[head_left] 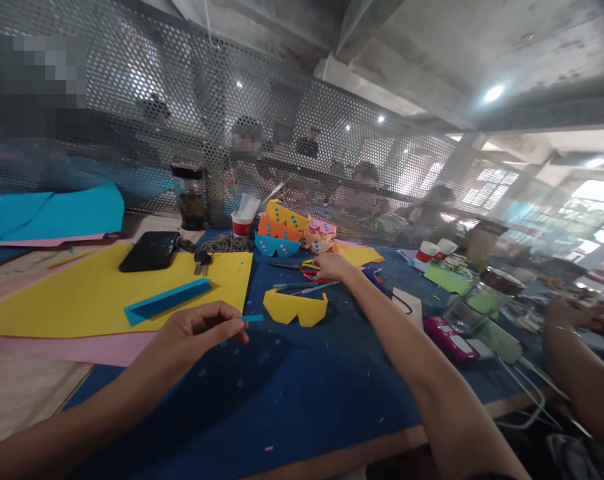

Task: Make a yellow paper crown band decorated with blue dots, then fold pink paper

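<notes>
My left hand [212, 327] is closed in a pinch on a narrow blue paper strip [254, 318], whose free end points right. Farther off, my right arm stretches forward and my right hand [335, 267] has its fingers on the handles of the scissors [309, 271], which are red and yellow; the blades point left. Between the hands lies a yellow paper cutout shaped like glasses [296, 309]. Just behind it are pens [302, 287]. A folded blue paper strip [167, 301] rests on the yellow sheet [82, 297] left of my left hand.
Decorated paper glasses [281, 230] stand stacked at the back beside a red-and-white paper cup [243, 224]. A black phone [149, 251] and keys [202, 260] lie left. Rightward are a glass jar [482, 297], a magenta device [451, 339], cables and another person's hands [567, 313]. Perforated metal screen [192, 120] behind.
</notes>
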`<state>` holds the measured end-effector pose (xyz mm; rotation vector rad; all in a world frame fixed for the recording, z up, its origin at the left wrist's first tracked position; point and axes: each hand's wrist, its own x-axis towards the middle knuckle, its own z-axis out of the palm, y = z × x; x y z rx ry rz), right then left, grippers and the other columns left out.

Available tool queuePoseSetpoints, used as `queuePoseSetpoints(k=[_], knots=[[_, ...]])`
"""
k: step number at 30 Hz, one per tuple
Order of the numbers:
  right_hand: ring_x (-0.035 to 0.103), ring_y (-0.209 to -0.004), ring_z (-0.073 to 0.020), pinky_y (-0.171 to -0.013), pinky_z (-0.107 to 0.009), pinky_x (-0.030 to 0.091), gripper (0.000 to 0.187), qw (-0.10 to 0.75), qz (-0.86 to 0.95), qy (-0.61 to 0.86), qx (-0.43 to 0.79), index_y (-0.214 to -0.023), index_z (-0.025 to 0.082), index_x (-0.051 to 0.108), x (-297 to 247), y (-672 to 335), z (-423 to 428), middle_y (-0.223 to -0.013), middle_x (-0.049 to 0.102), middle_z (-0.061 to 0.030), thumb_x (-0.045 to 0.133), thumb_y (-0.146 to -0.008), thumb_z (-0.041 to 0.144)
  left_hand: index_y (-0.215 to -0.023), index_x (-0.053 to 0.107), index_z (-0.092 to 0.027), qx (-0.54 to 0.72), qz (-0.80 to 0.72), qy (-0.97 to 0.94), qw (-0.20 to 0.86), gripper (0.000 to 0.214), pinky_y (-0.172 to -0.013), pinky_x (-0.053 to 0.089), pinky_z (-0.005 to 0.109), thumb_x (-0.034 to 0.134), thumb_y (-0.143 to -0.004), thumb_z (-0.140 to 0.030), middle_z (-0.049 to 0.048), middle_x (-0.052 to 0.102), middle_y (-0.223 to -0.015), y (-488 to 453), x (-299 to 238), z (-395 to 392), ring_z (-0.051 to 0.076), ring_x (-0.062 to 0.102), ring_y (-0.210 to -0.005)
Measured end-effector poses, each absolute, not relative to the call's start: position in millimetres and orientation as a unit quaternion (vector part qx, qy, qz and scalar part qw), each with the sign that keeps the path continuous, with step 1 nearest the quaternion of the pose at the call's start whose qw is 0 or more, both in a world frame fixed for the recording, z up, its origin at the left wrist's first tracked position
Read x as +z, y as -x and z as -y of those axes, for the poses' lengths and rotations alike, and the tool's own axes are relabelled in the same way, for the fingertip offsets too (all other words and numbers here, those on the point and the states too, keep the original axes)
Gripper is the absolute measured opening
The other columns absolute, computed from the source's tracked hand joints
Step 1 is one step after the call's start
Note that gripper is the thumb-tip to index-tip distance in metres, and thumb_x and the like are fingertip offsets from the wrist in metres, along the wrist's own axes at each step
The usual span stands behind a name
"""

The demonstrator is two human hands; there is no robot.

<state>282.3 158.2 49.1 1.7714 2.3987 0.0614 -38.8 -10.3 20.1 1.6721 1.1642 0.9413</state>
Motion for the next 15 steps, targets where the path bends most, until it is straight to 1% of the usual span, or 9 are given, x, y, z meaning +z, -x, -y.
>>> queuePoseSetpoints(k=[3, 6, 8, 10, 11, 13, 15], knots=[[0.068, -0.113, -0.0254, -0.095, -0.046, 0.059, 0.038, 0.072, -0.806, -0.586, 0.037, -0.133, 0.018, 0.063, 53.3, -280.6, -157.6, -0.134, 0.064, -0.0113, 0.068, -0.101, 0.037, -0.078, 0.074, -0.026, 0.378, -0.463, -0.670, 0.440, 0.036, -0.079, 0.047, 0.036, 0.067, -0.086, -0.061, 0.0036, 0.079, -0.082, 38.8, 20.3, 9.4, 0.026, 0.069, -0.084], [0.065, -0.118, -0.0271, -0.099, -0.049, 0.057, 0.039, 0.035, -0.806, -0.588, 0.060, -0.134, 0.018, 0.062, 59.0, -284.0, -150.1, -0.137, 0.062, -0.0120, 0.068, -0.100, 0.037, -0.078, 0.075, -0.027, 0.377, -0.469, -0.670, 0.436, 0.036, -0.079, 0.049, 0.036, 0.068, -0.084, -0.062, 0.0034, 0.079, -0.081, 38.2, 23.2, 10.7, 0.026, 0.070, -0.084], [0.061, -0.125, -0.0310, -0.105, -0.048, 0.052, 0.040, 0.003, -0.798, -0.598, 0.070, -0.132, 0.015, 0.064, 65.8, -289.8, -141.7, -0.140, 0.061, -0.0158, 0.072, -0.095, 0.029, -0.077, 0.075, -0.027, 0.375, -0.477, -0.670, 0.427, 0.037, -0.078, 0.050, 0.036, 0.068, -0.084, -0.062, 0.0028, 0.079, -0.081, 37.7, 25.7, 11.8, 0.027, 0.070, -0.085], [0.059, -0.128, -0.0346, -0.107, -0.044, 0.047, 0.042, -0.034, -0.787, -0.612, 0.072, -0.128, 0.013, 0.065, 75.9, -297.6, -130.9, -0.139, 0.061, -0.0197, 0.074, -0.088, 0.021, -0.076, 0.075, -0.027, 0.379, -0.479, -0.670, 0.422, 0.036, -0.079, 0.052, 0.035, 0.067, -0.085, -0.061, 0.0011, 0.079, -0.081, 37.7, 27.1, 12.1, 0.027, 0.071, -0.087], [0.060, -0.126, -0.0350, -0.105, -0.042, 0.047, 0.042, -0.056, -0.780, -0.619, 0.070, -0.126, 0.012, 0.065, 81.8, -301.3, -124.4, -0.136, 0.062, -0.0201, 0.074, -0.085, 0.021, -0.075, 0.075, -0.027, 0.384, -0.476, -0.670, 0.421, 0.034, -0.080, 0.053, 0.035, 0.067, -0.086, -0.059, 0.0000, 0.079, -0.081, 38.0, 27.1, 11.8, 0.027, 0.071, -0.088], [0.065, -0.115, -0.0331, -0.095, -0.039, 0.049, 0.040, -0.107, -0.764, -0.634, 0.057, -0.122, 0.013, 0.064, 93.9, -305.5, -108.6, -0.127, 0.067, -0.0180, 0.072, -0.084, 0.024, -0.075, 0.076, -0.028, 0.394, -0.465, -0.671, 0.423, 0.032, -0.082, 0.054, 0.034, 0.068, -0.087, -0.057, -0.0018, 0.078, -0.080, 38.9, 25.9, 11.0, 0.027, 0.071, -0.088], [0.067, -0.103, -0.0294, -0.084, -0.036, 0.049, 0.032, -0.164, -0.748, -0.642, 0.036, -0.116, 0.013, 0.062, 102.9, -301.3, -88.2, -0.114, 0.070, -0.0151, 0.066, -0.090, 0.031, -0.075, 0.076, -0.028, 0.399, -0.458, -0.669, 0.427, 0.030, -0.083, 0.054, 0.033, 0.070, -0.087, -0.055, -0.0024, 0.078, -0.080, 40.0, 24.1, 10.3, 0.027, 0.071, -0.088]])
